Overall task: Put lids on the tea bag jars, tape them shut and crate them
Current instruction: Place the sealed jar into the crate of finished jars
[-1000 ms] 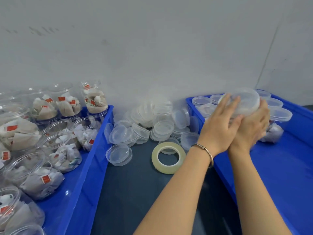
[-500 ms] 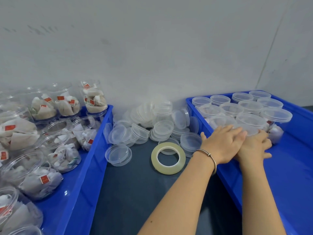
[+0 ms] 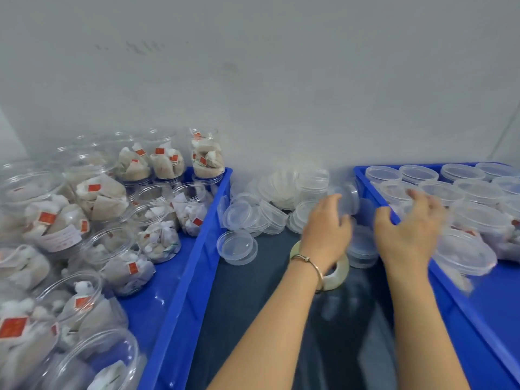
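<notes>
Several open clear jars of tea bags [image 3: 118,257] fill the blue crate [image 3: 194,249] on the left. Loose clear lids [image 3: 237,246] lie piled on the dark table between the crates. A roll of clear tape [image 3: 336,273] lies under my left wrist. The right blue crate [image 3: 461,311] holds several lidded jars [image 3: 464,253]. My left hand [image 3: 325,232] hovers over the lid pile and tape with relaxed fingers and holds nothing. My right hand [image 3: 409,229], blurred, is above the right crate's left rim beside the nearest lidded jar, fingers spread and empty.
A pale wall [image 3: 281,94] rises directly behind the crates and lids. Dark table surface [image 3: 253,319] shows between the two crates in front of the tape. The front part of the right crate's floor is bare blue.
Both hands have let go of the lidded jar they lowered into the right crate. They have drawn back leftward, the left hand now over the lids and tape.
</notes>
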Motion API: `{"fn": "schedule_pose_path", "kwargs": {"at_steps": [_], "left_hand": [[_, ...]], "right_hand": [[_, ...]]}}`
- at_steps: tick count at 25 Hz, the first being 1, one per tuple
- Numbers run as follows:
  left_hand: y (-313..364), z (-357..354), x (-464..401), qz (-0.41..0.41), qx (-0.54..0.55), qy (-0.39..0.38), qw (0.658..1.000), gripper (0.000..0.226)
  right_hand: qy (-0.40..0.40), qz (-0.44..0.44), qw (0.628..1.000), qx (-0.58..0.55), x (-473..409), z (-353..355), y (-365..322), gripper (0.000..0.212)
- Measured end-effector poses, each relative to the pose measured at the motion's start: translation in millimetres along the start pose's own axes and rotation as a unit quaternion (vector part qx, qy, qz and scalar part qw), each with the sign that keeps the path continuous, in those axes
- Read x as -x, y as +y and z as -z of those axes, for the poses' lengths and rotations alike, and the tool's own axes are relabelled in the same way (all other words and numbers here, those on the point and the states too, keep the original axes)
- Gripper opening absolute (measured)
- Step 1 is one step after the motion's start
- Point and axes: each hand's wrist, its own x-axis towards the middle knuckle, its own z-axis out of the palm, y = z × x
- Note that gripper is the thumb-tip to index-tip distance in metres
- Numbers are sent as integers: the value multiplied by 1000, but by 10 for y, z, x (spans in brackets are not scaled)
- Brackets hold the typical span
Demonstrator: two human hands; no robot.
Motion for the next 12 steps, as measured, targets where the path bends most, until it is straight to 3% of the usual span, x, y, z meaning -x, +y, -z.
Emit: {"fn": "schedule_pose_path", "kwargs": {"at_steps": [4,8,12], "left_hand": [[-440,761,180,135,37,160,977,39],[-702,1323,452,221,9,235,946,36],[-716,1681,734,253,-46,293,921,32]], "right_hand": [[-192,60,976,-85,480,-665,-583,38],[-373,103,910,-148,1070,-1102,-981,33],[-446,142,864,-185,1382,-1251,-1246,30]]}}
